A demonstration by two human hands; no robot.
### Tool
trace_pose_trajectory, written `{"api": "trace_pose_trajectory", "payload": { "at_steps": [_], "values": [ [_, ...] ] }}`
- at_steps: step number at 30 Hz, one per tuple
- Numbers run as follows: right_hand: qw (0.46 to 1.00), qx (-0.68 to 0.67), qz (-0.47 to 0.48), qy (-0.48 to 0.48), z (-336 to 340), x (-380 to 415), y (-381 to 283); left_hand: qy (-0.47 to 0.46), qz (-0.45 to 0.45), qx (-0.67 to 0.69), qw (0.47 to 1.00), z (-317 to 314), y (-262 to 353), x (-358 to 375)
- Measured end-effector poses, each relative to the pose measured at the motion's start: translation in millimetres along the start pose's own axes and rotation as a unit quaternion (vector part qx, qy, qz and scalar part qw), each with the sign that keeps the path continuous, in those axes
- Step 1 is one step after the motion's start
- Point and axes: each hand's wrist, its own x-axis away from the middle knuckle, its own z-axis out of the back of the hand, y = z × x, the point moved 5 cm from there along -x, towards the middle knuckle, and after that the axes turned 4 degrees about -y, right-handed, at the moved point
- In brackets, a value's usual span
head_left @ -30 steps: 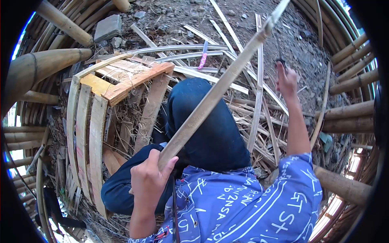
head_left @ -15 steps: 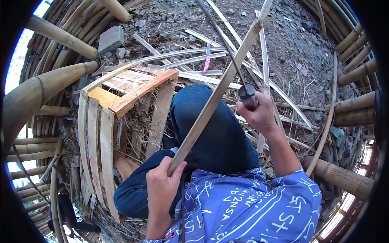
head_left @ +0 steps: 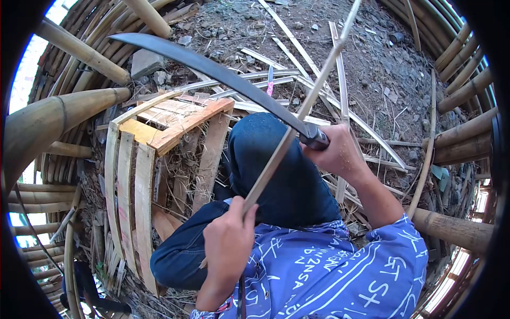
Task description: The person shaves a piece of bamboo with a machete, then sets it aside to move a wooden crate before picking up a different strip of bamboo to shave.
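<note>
Left hand: the left hand (head_left: 228, 239) is closed around the lower part of a bamboo strip (head_left: 271, 166), a short end poking out below the fist.
Right hand: the right hand (head_left: 337, 151) is wrapped around the dark handle of a long blade (head_left: 228, 77).
Crossing: near its handle the blade crosses the strip, above the thigh; whether the two touch is hard to tell.
Strip's handling: probably light, stiff but springy along its length, with edges that could splinter; the lower end looks the safest hold.
Blade's handling: likely rigid and weighted toward the far end; the handle alone is the place to grip.
Strip's looks: pale tan, narrow, slanting up past the knee (head_left: 260, 133) to the picture's top edge.
Blade's looks: dark grey, gently curved, tapering to a point at upper left.
Beside the legs: a slatted wooden frame (head_left: 126, 186) with fibrous shavings on it.
Farther out: a pink-handled knife (head_left: 270, 87), loose strips (head_left: 342, 80) on stony ground, a grey block (head_left: 146, 63).
</note>
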Motion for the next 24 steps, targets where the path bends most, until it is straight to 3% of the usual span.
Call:
{"api": "trace_pose_trajectory", "payload": {
  "at_steps": [2,4,7,10,14,18,21,24],
  "values": [
    [0.999,-0.029,-0.02,-0.004,-1,2,-5,-0.03,-0.001,-0.004,1.0,-4,12,-4],
    [0.997,0.079,0.011,-0.01,-1,-1,-3,-0.007,-0.025,-0.012,1.0,-3,13,-7],
    [0.991,0.131,-0.014,-0.018,-4,-6,12,0.008,-0.024,-0.069,0.997,-1,17,-5],
    [0.994,0.108,-0.013,0.002,-13,-11,23,-0.01,-0.014,-0.041,0.999,-4,13,-6],
    [0.989,0.135,-0.045,-0.044,-15,-20,30,-0.006,-0.019,-0.035,0.999,-6,13,-5],
    [0.959,0.233,-0.162,-0.007,19,-29,78,-0.026,-0.009,-0.036,0.999,2,6,2],
    [0.963,0.181,-0.169,0.106,69,-22,152,-0.013,-0.012,-0.052,0.998,3,1,6],
    [0.966,0.031,-0.209,0.146,61,-3,159,-0.027,-0.023,-0.031,0.999,-3,-4,-2]
  ]
}}
